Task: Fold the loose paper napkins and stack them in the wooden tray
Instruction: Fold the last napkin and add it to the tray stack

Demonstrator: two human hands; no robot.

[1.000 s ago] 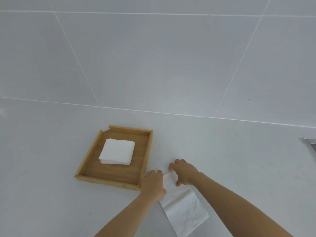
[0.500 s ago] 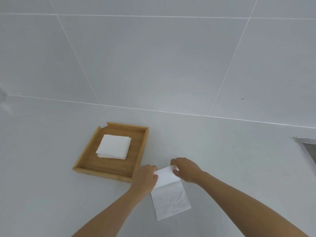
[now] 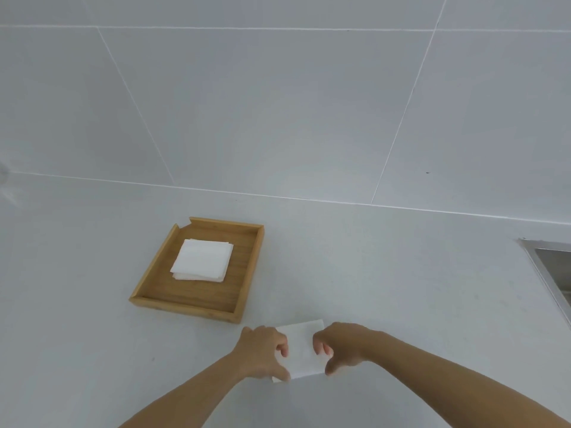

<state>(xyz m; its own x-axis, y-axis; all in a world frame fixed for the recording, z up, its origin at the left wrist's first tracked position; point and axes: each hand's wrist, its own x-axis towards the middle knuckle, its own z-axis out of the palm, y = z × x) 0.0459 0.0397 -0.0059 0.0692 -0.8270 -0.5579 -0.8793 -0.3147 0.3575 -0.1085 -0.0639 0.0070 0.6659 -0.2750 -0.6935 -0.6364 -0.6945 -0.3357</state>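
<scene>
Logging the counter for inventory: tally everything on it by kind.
Wooden tray: 1
Stack of folded napkins in the tray: 1; sheets inside cannot be counted
Napkin being folded, held by both hands: 1
Total: 3

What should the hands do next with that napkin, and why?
Probably lift the folded napkin onto the stack in the wooden tray. The left hand and right hand pinch its sides, and it already looks about the stack's size.

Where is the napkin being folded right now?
In the head view, the napkin lies on the counter between both hands, lower centre, just right of the wooden tray's near corner.
</scene>
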